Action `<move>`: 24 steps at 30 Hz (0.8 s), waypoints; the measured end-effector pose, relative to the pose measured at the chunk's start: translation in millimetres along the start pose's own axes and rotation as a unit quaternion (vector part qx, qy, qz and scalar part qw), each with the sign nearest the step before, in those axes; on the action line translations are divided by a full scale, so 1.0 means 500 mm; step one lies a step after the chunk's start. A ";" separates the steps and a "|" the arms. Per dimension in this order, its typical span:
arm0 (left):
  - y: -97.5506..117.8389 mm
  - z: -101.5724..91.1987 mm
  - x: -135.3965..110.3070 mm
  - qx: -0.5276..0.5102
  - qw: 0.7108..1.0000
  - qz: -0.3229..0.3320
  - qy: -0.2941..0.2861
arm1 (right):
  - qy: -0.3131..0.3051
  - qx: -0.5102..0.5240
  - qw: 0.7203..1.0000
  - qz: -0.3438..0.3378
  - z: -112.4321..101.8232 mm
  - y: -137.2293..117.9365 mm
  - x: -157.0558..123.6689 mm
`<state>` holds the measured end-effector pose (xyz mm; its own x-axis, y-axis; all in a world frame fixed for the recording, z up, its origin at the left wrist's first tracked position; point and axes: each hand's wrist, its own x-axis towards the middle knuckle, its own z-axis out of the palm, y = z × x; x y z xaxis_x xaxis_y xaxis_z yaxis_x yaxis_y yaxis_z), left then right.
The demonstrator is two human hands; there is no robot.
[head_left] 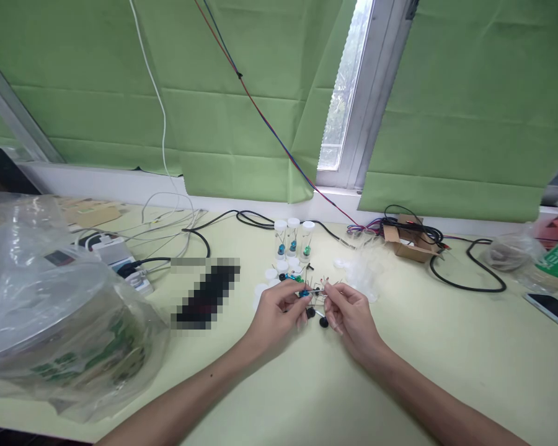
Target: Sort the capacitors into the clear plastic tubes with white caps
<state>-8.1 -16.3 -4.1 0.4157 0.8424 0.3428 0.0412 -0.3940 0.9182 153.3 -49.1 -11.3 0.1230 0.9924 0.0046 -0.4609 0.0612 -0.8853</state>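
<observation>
Over the middle of the table, my left hand (276,310) pinches a small blue part (304,293) between thumb and fingers. My right hand (353,313) is closed, its fingertips on a thin metal piece (317,290) that reaches toward the blue part. Whether the two pieces touch is too small to tell. Below and between my hands lie small black round pieces (324,322) with thin stems. Behind my fingers are more small blue, green and metal parts, partly hidden. Three clear tubes with white caps (307,238) stand upright beyond them, each with a coloured piece inside.
White caps (270,274) and clear plastic bags (363,275) lie around the parts. At left are a large bag-wrapped container (74,347), a power strip (132,269) and a pixelated dark patch. Cables, a small cardboard box (411,249), a bottle (551,266) and a phone (553,311) are at right.
</observation>
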 end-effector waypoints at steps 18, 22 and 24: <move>0.031 -0.010 0.013 -0.129 0.983 -0.130 0.003 | -0.039 -0.053 0.994 -0.084 0.002 -0.007 -0.001; 0.027 -0.011 0.014 -0.166 0.975 -0.150 0.004 | -0.031 -0.119 0.983 -0.137 -0.001 -0.006 0.003; 0.026 -0.011 0.014 -0.170 0.974 -0.148 -0.001 | -0.031 -0.130 0.980 -0.147 -0.002 -0.005 0.004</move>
<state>-9.4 -13.8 11.4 0.4338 0.8994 0.0527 -0.1427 0.0108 0.9897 155.7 -47.4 -9.3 0.1590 0.9411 0.2983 -0.1728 0.3240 -0.9302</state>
